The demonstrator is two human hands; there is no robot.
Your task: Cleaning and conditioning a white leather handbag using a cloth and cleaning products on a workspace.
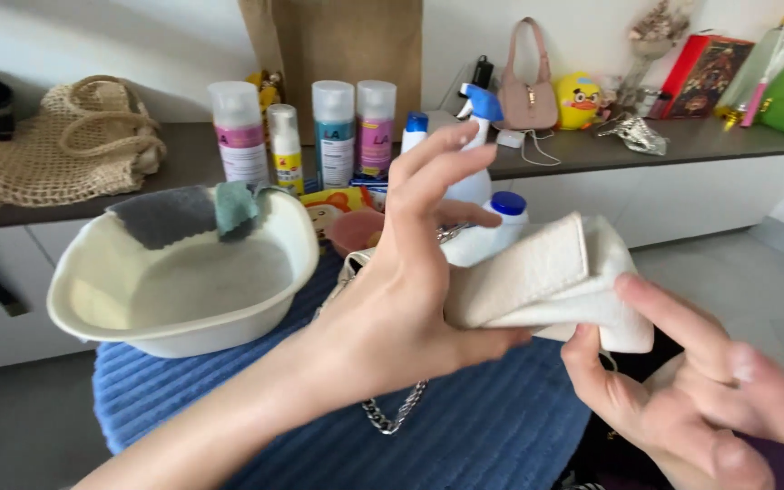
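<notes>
1. Your right hand (682, 399) sits nearest the camera, low on the right. Its thumb presses up against the underside of the cream bag (551, 277), and its fingers are spread loose, not closed. It steadies the bag from below instead of gripping it.
2. Your left hand (410, 290) comes across from the lower left. The thumb hooks under the bag's near edge and the palm lies against its side, so the bag is pinched there. The upper fingers fan out and touch nothing.
3. The cream bag is held up in the air between your 2 hands, above the blue ribbed cloth (474, 426) and not resting on it. Its flap faces up and toward you, probably so you can see that face.
4. A metal chain (396, 413) hangs slack from under your left hand and drops onto the blue cloth.
5. To the left on that cloth stands a cream basin (74, 299) with water in it. A grey cloth (170, 216) and a green cloth (236, 207) hang over its far rim, within reach.
6. Behind the bag stand a white bottle with a blue cap (492, 231) and a spray bottle (475, 145).
7. Farther back, 4 spray cans (333, 136) line the dark counter, with a woven net bag (56, 145) at the far left.
</notes>
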